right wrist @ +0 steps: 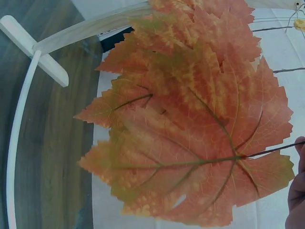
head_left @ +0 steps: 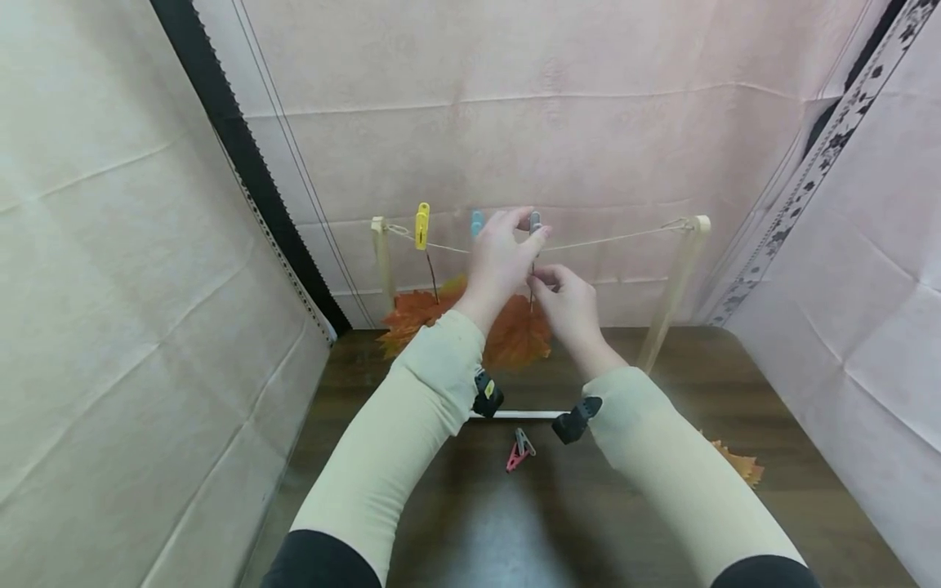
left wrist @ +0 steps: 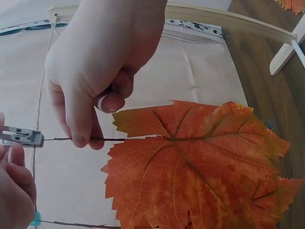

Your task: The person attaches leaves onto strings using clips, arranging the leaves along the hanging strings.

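Observation:
My left hand (head_left: 507, 249) pinches a grey clothespin (head_left: 535, 220) at the string (head_left: 617, 239); the left wrist view shows the clothespin's tip across the string, at the end of a dark stem (left wrist: 114, 139). That stem belongs to an orange artificial maple leaf (left wrist: 190, 157) hanging below. Thumb and fingers of my right hand (head_left: 569, 302) pinch the stem just under the clothespin. Left of it, a blue clothespin (head_left: 477, 222) and a yellow clothespin (head_left: 422, 226) sit on the string, with another orange leaf (head_left: 415, 314) hanging under the yellow one.
The string runs between two pale wooden posts (head_left: 672, 294), joined low down by a white bar (head_left: 525, 415). A pink-and-grey clothespin (head_left: 520, 449) lies on the brown table (head_left: 470, 523). One more leaf (head_left: 741, 464) shows beyond the right sleeve. Cloth walls surround the table.

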Motion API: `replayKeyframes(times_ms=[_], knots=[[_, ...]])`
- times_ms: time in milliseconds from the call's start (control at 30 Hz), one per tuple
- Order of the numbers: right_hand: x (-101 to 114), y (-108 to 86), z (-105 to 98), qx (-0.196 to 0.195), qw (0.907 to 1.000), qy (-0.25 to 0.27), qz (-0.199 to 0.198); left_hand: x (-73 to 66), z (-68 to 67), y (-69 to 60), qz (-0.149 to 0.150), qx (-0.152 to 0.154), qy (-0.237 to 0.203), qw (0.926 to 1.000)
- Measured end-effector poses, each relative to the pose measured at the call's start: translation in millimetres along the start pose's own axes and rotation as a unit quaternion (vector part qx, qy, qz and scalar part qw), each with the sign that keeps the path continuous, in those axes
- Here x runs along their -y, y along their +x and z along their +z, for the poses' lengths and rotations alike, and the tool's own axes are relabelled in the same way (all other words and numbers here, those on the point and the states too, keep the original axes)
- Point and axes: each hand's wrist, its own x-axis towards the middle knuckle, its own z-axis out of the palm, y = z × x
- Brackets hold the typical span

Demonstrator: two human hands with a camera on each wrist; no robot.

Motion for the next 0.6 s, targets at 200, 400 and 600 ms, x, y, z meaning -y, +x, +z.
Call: replayKeyframes(times_ms=[200, 400, 600], knots=[[-2, -2.5, -2, -0.01, 0.9999, -0.002, -0.012, -0.2, -0.4, -2.6, -0.001, 0.019, 0.013, 0.9997], [-6, -4.7, -4, -0.026, 0.9992, 0.001, -0.029, -2.1, -2.2, -10.6, -0.013, 0.016, -0.002, 0.9998], [-11, -7.7, -6, -0.032, 0.999, 0.013, -0.027, -3.7, -3.9, -18.2, -0.007, -0.011, -0.015, 0.9998]])
